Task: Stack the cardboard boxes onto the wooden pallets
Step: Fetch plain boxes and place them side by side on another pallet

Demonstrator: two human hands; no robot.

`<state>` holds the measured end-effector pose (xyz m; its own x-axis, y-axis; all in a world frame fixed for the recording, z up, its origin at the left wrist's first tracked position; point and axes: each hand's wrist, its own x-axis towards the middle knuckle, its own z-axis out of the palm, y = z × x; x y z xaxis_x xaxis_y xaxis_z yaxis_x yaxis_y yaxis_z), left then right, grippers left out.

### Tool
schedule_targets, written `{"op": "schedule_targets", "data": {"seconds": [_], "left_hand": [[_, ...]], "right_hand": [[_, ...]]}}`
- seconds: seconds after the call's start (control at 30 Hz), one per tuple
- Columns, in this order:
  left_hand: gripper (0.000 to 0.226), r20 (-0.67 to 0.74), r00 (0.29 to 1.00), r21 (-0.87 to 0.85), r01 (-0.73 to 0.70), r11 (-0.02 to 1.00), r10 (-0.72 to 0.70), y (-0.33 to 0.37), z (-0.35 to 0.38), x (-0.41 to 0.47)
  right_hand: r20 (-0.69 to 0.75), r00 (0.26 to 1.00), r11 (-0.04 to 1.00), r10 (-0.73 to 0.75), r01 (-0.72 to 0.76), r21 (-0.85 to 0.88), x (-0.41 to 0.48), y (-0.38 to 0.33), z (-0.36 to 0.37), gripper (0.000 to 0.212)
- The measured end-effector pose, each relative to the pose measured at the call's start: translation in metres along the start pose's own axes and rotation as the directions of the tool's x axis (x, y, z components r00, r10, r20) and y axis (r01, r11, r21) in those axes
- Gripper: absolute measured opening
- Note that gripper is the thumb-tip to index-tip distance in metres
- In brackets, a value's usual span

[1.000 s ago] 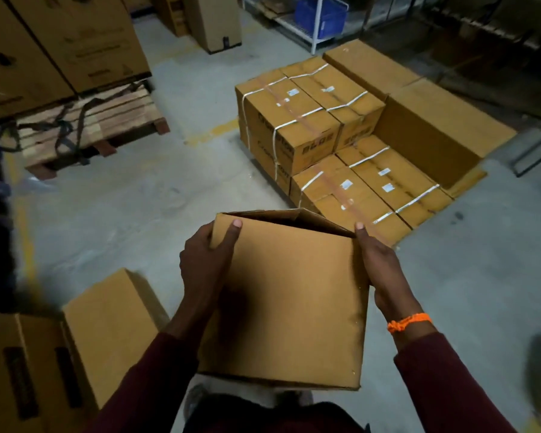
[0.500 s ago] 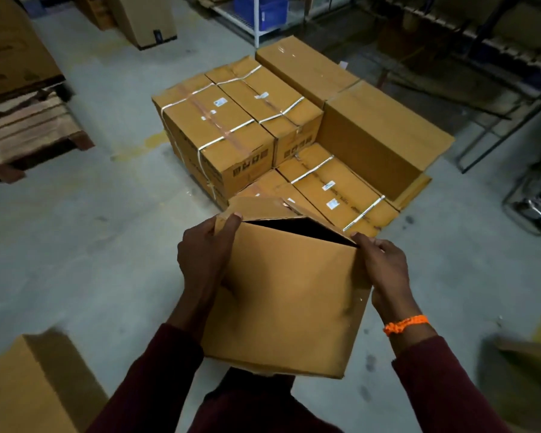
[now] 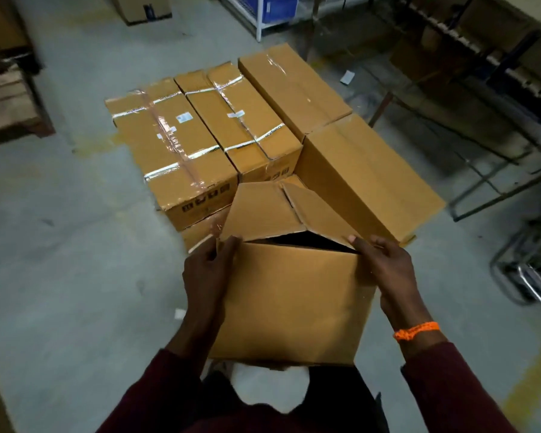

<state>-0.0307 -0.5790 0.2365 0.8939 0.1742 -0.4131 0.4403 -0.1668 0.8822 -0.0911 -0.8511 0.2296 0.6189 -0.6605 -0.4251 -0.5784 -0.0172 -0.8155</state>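
Note:
I carry a plain brown cardboard box (image 3: 294, 301) in front of my body, its top flaps loose and partly lifted over a dark gap. My left hand (image 3: 205, 276) grips its upper left corner. At the upper right corner my right hand (image 3: 388, 273), with an orange band at the wrist, holds the edge. Just beyond the box stands a stack of strapped and taped cardboard boxes (image 3: 181, 145) with two long plain boxes (image 3: 363, 173) on its right. The pallet under that stack is hidden.
A wooden pallet (image 3: 10, 104) with a load lies at the far left. A white shelf frame with a blue bin (image 3: 275, 7) stands at the back, dark metal racks (image 3: 481, 89) at the right, a chrome frame (image 3: 531, 276) at the right edge. Grey concrete floor surrounds the stack.
I have walked closer to the stack with the box in both hands. The box's top flaps have lifted and opened wider. The boxes at the lower left have left the view.

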Motion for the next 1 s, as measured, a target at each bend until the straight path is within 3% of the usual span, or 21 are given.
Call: {"op": "schedule_targets", "data": {"seconds": [0.17,0.33,0.43,0.57,0.77,0.9,1.0], "left_hand": [[0.049,-0.13,0.979,-0.067,0.152,0.986,-0.159,-0.022,0.113,-0.005],[0.049,-0.318,0.887,-0.26,0.258,0.93,-0.335,-0.023,0.237,-0.045],[0.047,-0.367,0.832,-0.39,0.267,0.881,-0.415,-0.022,0.284,-0.068],[0.043,-0.435,0.807,-0.397,0.227,0.889,-0.4,-0.014,0.309,-0.081],[0.048,-0.458,0.758,-0.483,0.226,0.846,-0.464,-0.05,0.336,-0.097],[0.054,-0.318,0.721,-0.583,0.363,0.727,-0.615,-0.097,0.365,-0.091],[0.065,-0.242,0.701,-0.541,0.477,0.693,-0.671,-0.136,0.386,-0.081]], "right_hand": [[0.243,0.97,0.999,0.013,-0.001,-0.049,0.126,0.013,-0.036,0.069],[0.402,0.916,0.996,0.009,0.027,-0.084,0.227,0.028,-0.088,0.062],[0.465,0.885,0.998,0.01,0.022,-0.064,0.253,0.036,-0.12,0.063],[0.541,0.841,0.997,-0.022,0.062,-0.055,0.272,0.039,-0.145,0.063],[0.613,0.788,0.985,-0.063,0.148,-0.088,0.297,0.047,-0.168,0.069],[0.642,0.767,0.965,0.021,0.152,-0.214,0.321,0.093,-0.169,0.081],[0.651,0.752,0.917,0.106,0.179,-0.356,0.334,0.133,-0.17,0.095]]}}
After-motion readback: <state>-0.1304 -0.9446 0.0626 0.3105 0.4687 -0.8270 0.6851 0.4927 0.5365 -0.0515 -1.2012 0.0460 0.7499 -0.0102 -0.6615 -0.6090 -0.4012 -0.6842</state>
